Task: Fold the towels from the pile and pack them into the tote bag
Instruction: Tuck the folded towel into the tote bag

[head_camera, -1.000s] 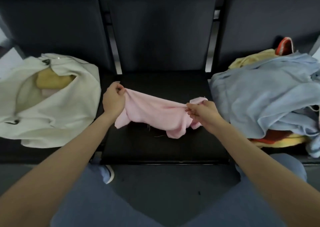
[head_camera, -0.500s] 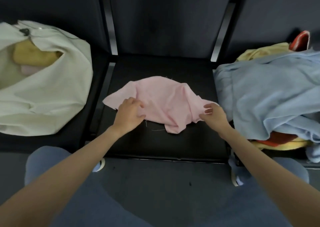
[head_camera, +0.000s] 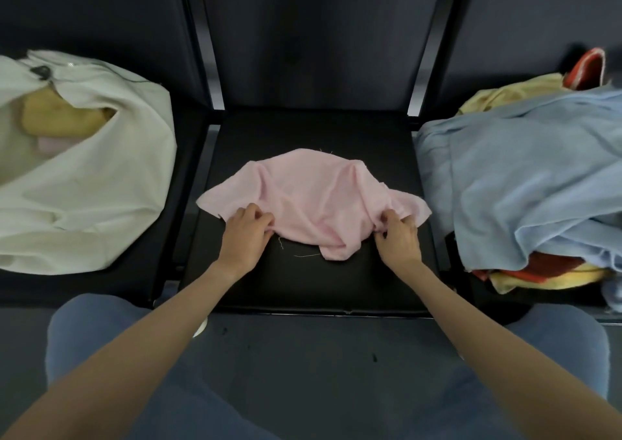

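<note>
1. Cream tote bag (head_camera: 101, 184) seen slumped on left seat, mouth open; a yellow towel (head_camera: 57, 120) and a pink one inside
2. Pink towel (head_camera: 309, 200) spread rumpled on black middle seat (head_camera: 303, 285); near edge pinched by left hand (head_camera: 244, 234) and right hand (head_camera: 399, 237), fingers closed on cloth
3. Towel pile (head_camera: 525, 184) heaped on right seat, blue on top; dark seat backs behind

The pink towel (head_camera: 309, 200) lies crumpled and unfolded on the middle black seat (head_camera: 303, 285), loose threads trailing from its near edge. The cream tote bag (head_camera: 101, 187) rests slumped on the left seat, mouth open (yellow and pink cloth inside). The towel pile (head_camera: 525, 184), light blue uppermost, occupies the right seat.
</note>
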Demonstrator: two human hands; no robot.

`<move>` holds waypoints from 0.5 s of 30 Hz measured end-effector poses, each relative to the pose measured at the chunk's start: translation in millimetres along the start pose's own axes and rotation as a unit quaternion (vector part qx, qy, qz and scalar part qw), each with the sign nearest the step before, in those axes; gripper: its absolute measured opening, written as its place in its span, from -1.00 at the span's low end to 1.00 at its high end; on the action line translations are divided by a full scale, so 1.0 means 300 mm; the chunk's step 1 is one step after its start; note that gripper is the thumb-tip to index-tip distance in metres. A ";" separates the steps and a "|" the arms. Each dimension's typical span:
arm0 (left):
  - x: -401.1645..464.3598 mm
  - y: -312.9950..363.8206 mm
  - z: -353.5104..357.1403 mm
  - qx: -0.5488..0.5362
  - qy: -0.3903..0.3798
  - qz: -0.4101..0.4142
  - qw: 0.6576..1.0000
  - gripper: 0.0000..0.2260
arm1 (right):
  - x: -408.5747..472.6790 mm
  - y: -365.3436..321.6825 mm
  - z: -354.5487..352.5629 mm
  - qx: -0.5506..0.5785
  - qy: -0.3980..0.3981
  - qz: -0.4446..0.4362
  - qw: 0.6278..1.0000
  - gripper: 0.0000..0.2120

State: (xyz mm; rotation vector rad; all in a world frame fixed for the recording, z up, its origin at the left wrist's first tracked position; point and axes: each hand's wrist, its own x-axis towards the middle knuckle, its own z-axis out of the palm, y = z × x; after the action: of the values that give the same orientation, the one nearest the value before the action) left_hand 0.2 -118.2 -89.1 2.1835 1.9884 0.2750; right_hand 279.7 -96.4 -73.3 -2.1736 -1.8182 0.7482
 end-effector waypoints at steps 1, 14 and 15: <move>0.008 0.006 -0.003 -0.004 -0.003 -0.001 1.000 -0.86 | 0.014 -0.004 -0.017 0.010 0.002 0.004 1.000 -0.68; 0.046 0.002 -0.255 -0.264 0.160 -0.235 0.922 -0.90 | 0.167 -0.086 -0.233 0.508 0.130 0.111 0.844 -0.69; 0.051 -0.026 -0.237 -0.231 0.138 -0.249 0.930 -0.87 | 0.161 -0.087 -0.219 0.476 0.127 0.098 0.865 -0.66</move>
State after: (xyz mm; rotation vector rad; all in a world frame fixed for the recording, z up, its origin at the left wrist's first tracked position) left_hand -24.0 -101.9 -22.0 1.3634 2.2429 0.9029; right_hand 295.7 -33.7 -17.3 -1.6493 -0.7934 1.0419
